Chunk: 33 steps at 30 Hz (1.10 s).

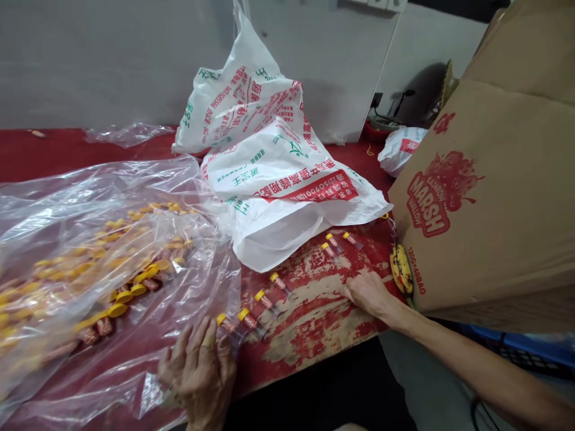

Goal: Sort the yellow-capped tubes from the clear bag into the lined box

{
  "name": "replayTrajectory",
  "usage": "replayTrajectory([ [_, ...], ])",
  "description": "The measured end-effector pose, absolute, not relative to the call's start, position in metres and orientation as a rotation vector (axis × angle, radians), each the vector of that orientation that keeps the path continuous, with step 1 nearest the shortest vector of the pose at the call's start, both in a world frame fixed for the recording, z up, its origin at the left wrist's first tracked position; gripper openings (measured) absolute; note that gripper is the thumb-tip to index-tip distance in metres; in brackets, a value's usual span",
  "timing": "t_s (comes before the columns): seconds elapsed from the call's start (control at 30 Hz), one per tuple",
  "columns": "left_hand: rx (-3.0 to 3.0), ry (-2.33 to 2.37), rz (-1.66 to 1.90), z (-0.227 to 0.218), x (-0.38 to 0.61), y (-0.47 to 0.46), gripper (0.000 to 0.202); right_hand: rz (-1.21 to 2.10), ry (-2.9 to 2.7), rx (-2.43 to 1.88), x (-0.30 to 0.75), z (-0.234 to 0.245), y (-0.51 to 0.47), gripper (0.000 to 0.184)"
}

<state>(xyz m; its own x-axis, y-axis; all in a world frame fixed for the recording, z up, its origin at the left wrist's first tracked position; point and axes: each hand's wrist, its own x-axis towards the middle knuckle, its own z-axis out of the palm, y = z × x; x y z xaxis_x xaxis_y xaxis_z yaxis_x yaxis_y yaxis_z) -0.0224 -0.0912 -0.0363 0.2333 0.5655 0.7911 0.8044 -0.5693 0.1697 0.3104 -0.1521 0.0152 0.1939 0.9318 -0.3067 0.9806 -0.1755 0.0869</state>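
My left hand [197,368] lies palm down on a clear plastic sheet or bag [148,383], its fingers stretched out a little apart. By its fingertips, small clear tubes [249,322] with yellow caps and red labels lie in a loose slanting row on the worn red tabletop [305,311]. Farther up the row, a few more tubes [353,240] rest near the white sack. My right hand [369,293] is curled closed, low over the table just below those tubes. Whatever its fingers hold, if anything, is hidden. Under the clear plastic are many yellow-capped tubes [123,294].
A white printed sack [287,179] slumps at the table's middle. A large cardboard box [489,197] stands on the right, with a spotted banana [401,269] against it. Behind are a small white bag [401,149] and a grey wall [112,66].
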Motion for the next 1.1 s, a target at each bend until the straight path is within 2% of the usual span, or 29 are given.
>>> replayTrajectory([
  [0.23,-2.285,-1.167,-1.289,-0.035,-0.006,-0.095,0.053,-0.176,1.967,2.333,0.266,-0.001,-0.142,0.025],
  [0.4,-2.345,-1.093,-1.236,-0.037,-0.009,-0.092,0.058,0.090,2.359,2.458,0.249,-0.018,-0.123,0.026],
  [0.47,-2.361,-1.072,-1.258,-0.034,-0.011,-0.089,0.058,0.133,2.186,2.675,0.272,-0.012,-0.112,0.026],
  [0.53,-2.379,-1.037,-1.313,-0.032,-0.008,-0.086,0.059,0.146,1.786,2.950,0.306,-0.004,-0.102,0.030],
  [0.63,-2.419,-0.958,-1.377,-0.029,0.008,-0.084,0.062,0.108,1.368,3.139,0.353,0.000,-0.087,0.031],
  [0.77,-2.528,-0.796,-1.320,-0.028,0.045,-0.086,0.060,-0.012,1.331,3.167,0.373,-0.010,-0.076,0.029],
  [0.93,-2.675,-0.616,-1.003,-0.032,0.090,-0.087,0.052,-0.131,1.662,3.033,0.346,-0.009,-0.080,0.032],
  [1.1,-2.718,-0.750,-0.798,-0.046,0.105,-0.084,0.044,-0.269,1.872,2.801,0.341,0.012,-0.109,0.033],
])
